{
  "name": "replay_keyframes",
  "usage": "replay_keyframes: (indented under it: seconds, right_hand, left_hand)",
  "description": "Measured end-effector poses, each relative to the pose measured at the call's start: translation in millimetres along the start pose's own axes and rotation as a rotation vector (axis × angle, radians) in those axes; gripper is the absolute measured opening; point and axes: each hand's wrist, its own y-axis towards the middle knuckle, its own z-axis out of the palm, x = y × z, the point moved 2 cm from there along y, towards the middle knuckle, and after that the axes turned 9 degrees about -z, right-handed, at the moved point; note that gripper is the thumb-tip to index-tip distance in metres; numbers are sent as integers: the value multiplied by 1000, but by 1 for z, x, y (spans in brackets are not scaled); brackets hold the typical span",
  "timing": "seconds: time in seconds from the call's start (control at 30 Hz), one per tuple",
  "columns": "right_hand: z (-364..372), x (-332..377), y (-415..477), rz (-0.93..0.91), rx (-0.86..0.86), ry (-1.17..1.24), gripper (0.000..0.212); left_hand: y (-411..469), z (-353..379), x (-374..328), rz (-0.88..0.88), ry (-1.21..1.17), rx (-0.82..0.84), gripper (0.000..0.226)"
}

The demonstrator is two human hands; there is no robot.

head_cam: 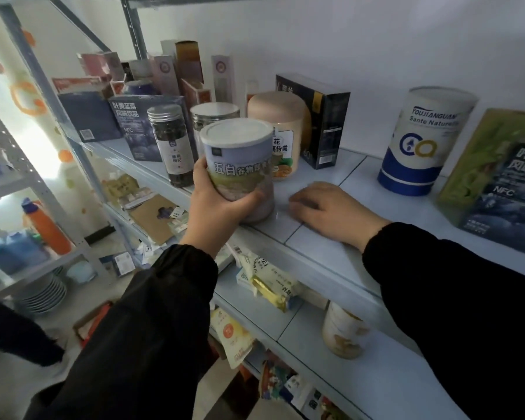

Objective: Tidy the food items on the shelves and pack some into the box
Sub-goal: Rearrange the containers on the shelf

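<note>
My left hand (217,201) grips a lilac cereal can (238,165) with a white lid, upright at the front edge of the upper shelf (355,174). Fingers wrap its lower half. My right hand (325,207) rests palm down on the shelf just right of the can, fingers loosely bent, holding nothing. Behind the can stand a dark jar (172,144) with a silver lid, a second silver-lidded jar (214,115) and a pink tub (281,131). The packing box is not in view.
A black box (319,119), a white-and-blue canister (422,140) and a green-blue carton (497,174) stand to the right. Blue cartons (140,125) and tall boxes crowd the shelf's left end. Lower shelves hold pouches (270,283) and a tin (343,331). Plates (44,295) are stacked at lower left.
</note>
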Motion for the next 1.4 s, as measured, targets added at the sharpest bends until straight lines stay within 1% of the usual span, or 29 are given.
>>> replay_keyframes:
  seconds: [0.03, 0.07, 0.1, 0.13, 0.17, 0.2, 0.23, 0.33, 0.43, 0.53, 0.63, 0.73, 0.8, 0.87, 0.93, 1.0, 1.07, 1.13, 1.17, 1.23, 1.27, 1.33, 1.4]
  right_hand:
    - [-4, 0, -2, 33, -97, 174, 42]
    - [-8, 1, -6, 85, -179, 415, 38]
    - [-9, 2, -8, 122, -233, 710, 44]
    - [-9, 2, -10, 131, -249, 1007, 53]
    - [-8, 3, -12, 120, -265, 1251, 62]
    - [-8, 6, -16, 108, -295, 1411, 68]
    - [-9, 10, -19, 87, -316, 1491, 69]
    - [-14, 12, -28, 85, -424, 1503, 63]
    - [-24, 3, -33, 106, -521, 1531, 70]
    - [-29, -5, -33, 146, -595, 1510, 76]
    - [-27, -12, -31, 157, -590, 1497, 72]
    - [-28, -13, -28, 149, -577, 1462, 64]
    - [-26, -14, -28, 162, -576, 1443, 60]
    - [-24, -16, -29, 175, -562, 1453, 63]
    - [-22, -18, -28, 190, -554, 1456, 66]
    - [-22, -19, -27, 198, -564, 1455, 66]
    - [-24, -20, -27, 202, -575, 1447, 63]
    - [-25, -21, -26, 201, -583, 1444, 64]
    - [-25, -21, -26, 195, -585, 1446, 65]
    - [-26, -19, -25, 191, -595, 1439, 66]
    - [-26, -19, -25, 193, -603, 1436, 65]
    - [-26, -18, -26, 196, -612, 1445, 64]
    - [-26, -17, -26, 193, -609, 1447, 62]
  left_hand:
    - [-4, 4, -4, 4, -51, 66, 94]
    - [-8, 9, -10, -8, -118, 138, 93]
    - [-12, 17, -15, -37, -195, 214, 92]
    - [-15, 26, -19, -72, -261, 286, 90]
    - [-17, 35, -21, -103, -303, 344, 87]
    - [-20, 45, -22, -120, -317, 386, 82]
    - [-21, 55, -23, -131, -318, 411, 78]
    - [-18, 85, -25, -158, -323, 453, 79]
    - [-6, 112, -25, -192, -347, 436, 68]
    - [9, 127, -15, -306, -458, 429, 68]
    - [18, 132, -2, -389, -542, 463, 56]
    - [24, 130, 3, -399, -566, 397, 37]
    - [23, 129, 3, -394, -566, 390, 33]
    - [21, 129, 1, -379, -566, 423, 32]
    - [19, 127, 1, -354, -542, 421, 29]
    - [17, 126, -2, -331, -528, 435, 30]
    - [18, 127, -2, -358, -549, 455, 29]
    - [21, 128, -1, -428, -594, 459, 25]
    - [23, 129, -1, -445, -610, 467, 27]
    - [24, 132, -1, -442, -643, 524, 42]
    - [22, 132, -1, -452, -663, 549, 46]
    - [19, 131, -1, -450, -682, 578, 41]
    - [16, 130, -3, -391, -667, 618, 40]
